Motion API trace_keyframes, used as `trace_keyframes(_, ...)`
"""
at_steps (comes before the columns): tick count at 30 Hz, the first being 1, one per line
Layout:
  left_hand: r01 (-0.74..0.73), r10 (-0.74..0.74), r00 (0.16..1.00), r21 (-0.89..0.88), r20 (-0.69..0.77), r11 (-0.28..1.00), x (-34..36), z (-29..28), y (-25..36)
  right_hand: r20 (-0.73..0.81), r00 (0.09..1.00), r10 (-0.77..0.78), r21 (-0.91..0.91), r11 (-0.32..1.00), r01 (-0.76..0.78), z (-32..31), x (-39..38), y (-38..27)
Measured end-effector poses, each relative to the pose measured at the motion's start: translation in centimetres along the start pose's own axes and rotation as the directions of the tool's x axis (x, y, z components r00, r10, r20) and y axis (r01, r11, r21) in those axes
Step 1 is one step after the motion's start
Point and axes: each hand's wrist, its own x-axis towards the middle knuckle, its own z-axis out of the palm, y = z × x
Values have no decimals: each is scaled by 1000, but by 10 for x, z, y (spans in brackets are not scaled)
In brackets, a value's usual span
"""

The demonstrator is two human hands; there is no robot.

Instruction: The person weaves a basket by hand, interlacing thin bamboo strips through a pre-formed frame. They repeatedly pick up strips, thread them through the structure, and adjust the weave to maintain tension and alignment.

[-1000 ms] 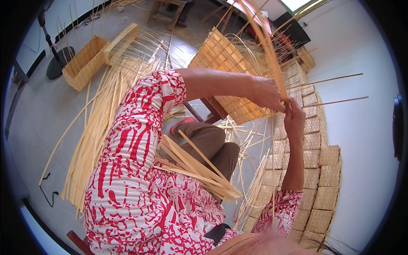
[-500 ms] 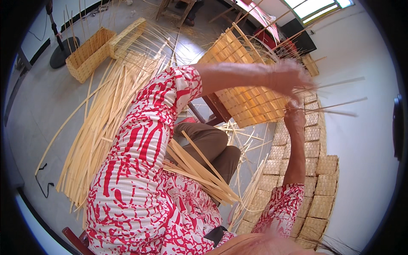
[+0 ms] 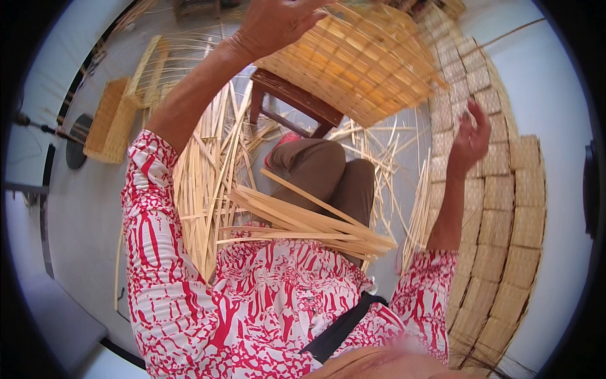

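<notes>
A large, partly woven basket (image 3: 363, 69) of pale bamboo-like strips leans on a dark brown wooden stool (image 3: 293, 95) in front of my knees. Over its far left edge is my left hand (image 3: 278, 28), cut by the top of the picture, thumb and a finger apart. Whether it touches the weave is unclear. My right hand (image 3: 470, 136) is raised to the right of the basket, apart from it, fingers loosely spread with nothing in them. A bundle of flat strips (image 3: 309, 218) lies across my lap.
Stacked small woven baskets (image 3: 495, 218) run along the right wall. Many loose strips (image 3: 205, 183) cover the floor to the left, with more scraps (image 3: 388, 148) beyond my knees. Two oblong woven baskets stand far left, one a deep box (image 3: 107, 120), near a round black stand base (image 3: 77, 142).
My left hand has swung from the basket's right corner back to its far left edge. My right hand has left the strip ends there and moved right. The whole view has shifted.
</notes>
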Motion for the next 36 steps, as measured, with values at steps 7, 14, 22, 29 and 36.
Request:
trace_keyframes(7, -25, 7, 986, 105, 169, 994, 32, 15, 8, 307, 838, 452, 641, 553, -533, 48, 14, 29)
trace_keyframes(14, -156, 92, 936, 168, 339, 973, 41, 26, 1, 294, 859, 419, 680, 540, -496, 56, 13, 37)
trace_keyframes(22, -203, 106, 903, 194, 417, 960, 36, 15, -7, 313, 871, 379, 663, 570, -486, 51, 9, 26)
trace_keyframes(29, -236, 131, 902, 217, 411, 947, 45, 12, -4, 330, 863, 382, 572, 646, -505, 50, 10, 29)
trace_keyframes(36, -295, 145, 890, 305, 433, 905, 50, 5, 6, 315, 907, 281, 467, 786, -405, 50, 12, 27)
